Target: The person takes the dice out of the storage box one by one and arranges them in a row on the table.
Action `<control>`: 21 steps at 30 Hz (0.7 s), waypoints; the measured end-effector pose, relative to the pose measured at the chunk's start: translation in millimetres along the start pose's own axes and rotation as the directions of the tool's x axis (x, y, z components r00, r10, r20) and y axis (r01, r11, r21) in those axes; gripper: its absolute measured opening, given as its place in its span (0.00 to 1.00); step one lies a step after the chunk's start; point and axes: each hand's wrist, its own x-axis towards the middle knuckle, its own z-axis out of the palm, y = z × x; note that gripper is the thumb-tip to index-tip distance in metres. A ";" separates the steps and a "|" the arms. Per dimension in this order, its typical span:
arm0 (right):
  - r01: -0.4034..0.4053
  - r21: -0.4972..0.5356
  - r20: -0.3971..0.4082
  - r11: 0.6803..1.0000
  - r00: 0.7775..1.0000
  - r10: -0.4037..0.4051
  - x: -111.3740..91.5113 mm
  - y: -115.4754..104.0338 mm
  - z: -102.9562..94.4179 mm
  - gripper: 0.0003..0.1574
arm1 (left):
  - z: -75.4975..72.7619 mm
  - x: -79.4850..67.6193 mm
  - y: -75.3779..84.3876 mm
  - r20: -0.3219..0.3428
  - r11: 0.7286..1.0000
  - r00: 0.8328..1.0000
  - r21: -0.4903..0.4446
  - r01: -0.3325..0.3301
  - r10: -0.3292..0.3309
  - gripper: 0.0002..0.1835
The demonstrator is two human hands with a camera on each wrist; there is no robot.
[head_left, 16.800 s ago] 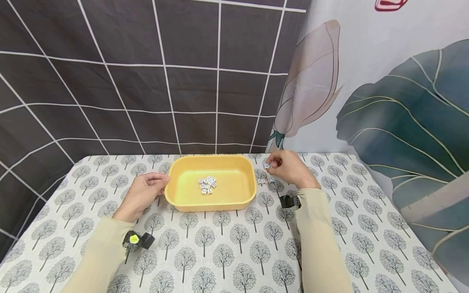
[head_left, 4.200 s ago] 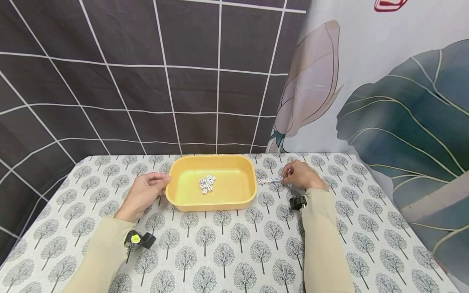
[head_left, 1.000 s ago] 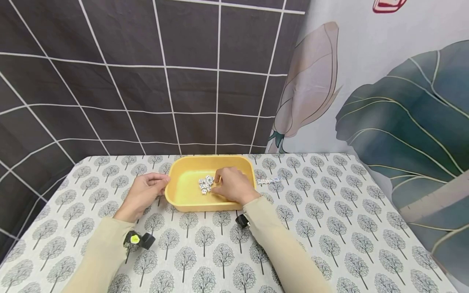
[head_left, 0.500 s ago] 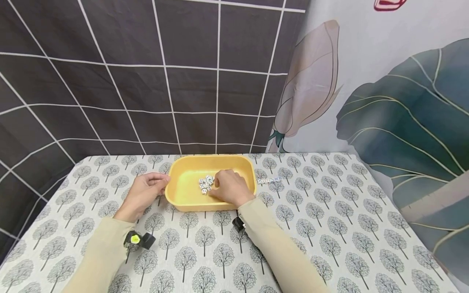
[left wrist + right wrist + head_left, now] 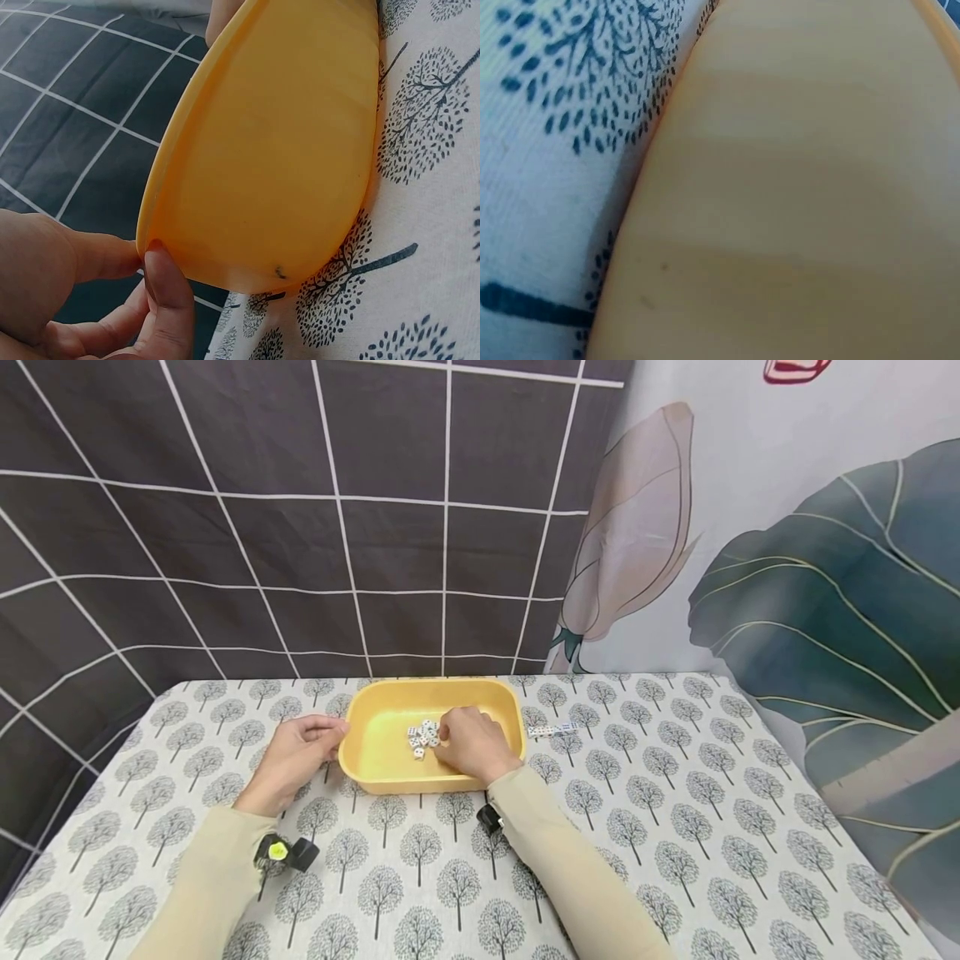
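Observation:
My left hand (image 5: 296,758) pinches the left rim of a yellow plastic basin (image 5: 360,760); in the left wrist view, the thumb (image 5: 166,281) lies inside the rim and the index finger outside. Reaching into the basin, my right hand (image 5: 474,745) has curled fingers right at a small pile of white dice (image 5: 422,737). The hand covers its own fingertips, so I cannot tell whether a die is between them. To the right of the basin, a straight row of dice (image 5: 552,730) lies on the cloth. The right wrist view shows only the basin's outer wall (image 5: 780,187) and cloth.
A white tablecloth (image 5: 420,893) with dark tree prints covers the table. Behind it hang a dark grid-patterned curtain (image 5: 390,543) and a light flower-printed curtain (image 5: 652,527). A black wrist camera (image 5: 300,853) is strapped at the left sleeve.
From the end of the dice row, my right hand has moved left into the basin, and its fingers have closed in at the pile. The row has grown longer since the earliest frame. The left hand stays.

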 end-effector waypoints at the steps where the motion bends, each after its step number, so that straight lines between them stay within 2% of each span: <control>1: 0.000 0.000 0.000 1.000 1.000 0.000 0.3 0.4 0.1 0.16 | -0.1 0.0 -0.1 -0.001 1.000 1.000 -0.001 0.000 0.000 0.20; 9: -0.012 -0.002 -0.019 1.000 1.000 0.012 1.6 3.9 -2.8 0.10 | -0.1 -0.1 0.3 0.000 1.000 1.000 -0.012 -0.004 0.004 0.20; 15: 0.014 0.011 -0.004 1.000 1.000 -0.014 3.3 9.3 -6.3 0.05 | -0.2 -0.3 1.5 -0.003 1.000 1.000 -0.007 -0.005 0.005 0.20; 21: 0.058 0.045 0.034 0.997 0.998 -0.060 3.0 16.2 -14.5 0.08 | 0.1 -1.0 1.7 0.003 1.000 1.000 -0.004 0.011 -0.011 0.20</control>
